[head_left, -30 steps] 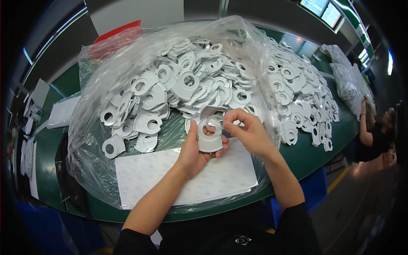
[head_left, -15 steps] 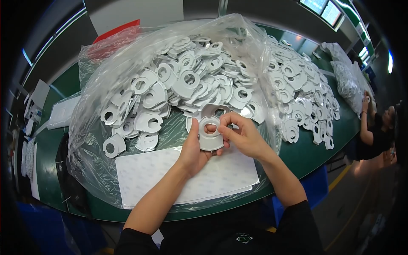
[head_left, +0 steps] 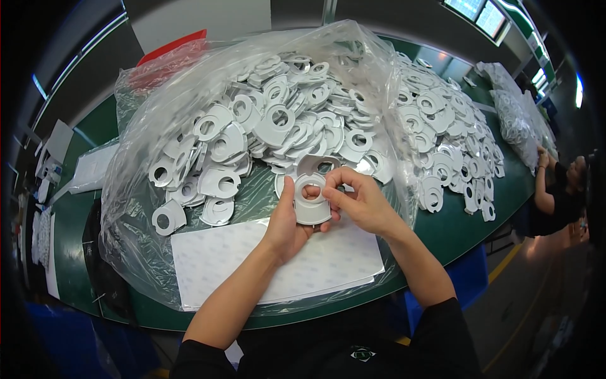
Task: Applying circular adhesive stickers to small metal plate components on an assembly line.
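A flat white plastic piece with a round hole point(head_left: 310, 201) is held above the table's near side. My left hand point(head_left: 285, 222) grips it from below and behind, thumb up along its left edge. My right hand point(head_left: 358, 201) pinches its right rim, fingers curled over the top. Just behind them, a big heap of the same white holed pieces point(head_left: 271, 123) lies on an open clear plastic bag point(head_left: 158, 95).
White sheets point(head_left: 252, 265) lie under my hands on the green table point(head_left: 454, 234). A second heap of white pieces point(head_left: 442, 145) spreads to the right. Another person point(head_left: 558, 189) sits at the far right. More bags lie at the back right, papers at the left.
My hands have kept hold of the white piece; the right fingers have shifted slightly along its rim, and the piece has turned a little.
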A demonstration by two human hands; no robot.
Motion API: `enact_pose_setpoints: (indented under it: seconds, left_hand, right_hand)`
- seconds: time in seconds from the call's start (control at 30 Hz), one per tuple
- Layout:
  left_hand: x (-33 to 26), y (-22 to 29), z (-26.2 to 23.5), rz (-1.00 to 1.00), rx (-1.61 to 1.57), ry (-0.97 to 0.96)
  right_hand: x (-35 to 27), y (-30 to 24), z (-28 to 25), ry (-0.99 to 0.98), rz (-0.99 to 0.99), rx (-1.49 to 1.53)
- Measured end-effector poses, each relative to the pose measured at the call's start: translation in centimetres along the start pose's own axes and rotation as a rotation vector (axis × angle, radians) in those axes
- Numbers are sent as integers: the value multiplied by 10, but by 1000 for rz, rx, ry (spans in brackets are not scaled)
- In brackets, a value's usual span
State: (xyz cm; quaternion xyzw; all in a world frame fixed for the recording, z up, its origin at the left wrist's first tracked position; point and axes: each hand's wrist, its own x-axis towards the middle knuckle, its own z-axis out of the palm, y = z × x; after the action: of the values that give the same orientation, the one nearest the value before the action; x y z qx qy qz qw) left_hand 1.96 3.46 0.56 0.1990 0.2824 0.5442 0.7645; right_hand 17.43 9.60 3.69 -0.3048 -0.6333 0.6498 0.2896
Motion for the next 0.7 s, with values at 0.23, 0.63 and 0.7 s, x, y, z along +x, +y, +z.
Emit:
enact_pose_setpoints:
  seconds: [0.23, 0.63, 0.7]
  left_hand:
    - [-1, 1, 2, -4, 0, 6]
    - [-1, 0, 1, -8, 4, 23]
    - [-2, 1, 2, -5, 1, 24]
  right_hand:
    - [0, 1, -1, -6, 4, 11]
    - [-2, -2, 1, 8, 13, -39]
    - [-2, -3, 1, 5, 25, -66]
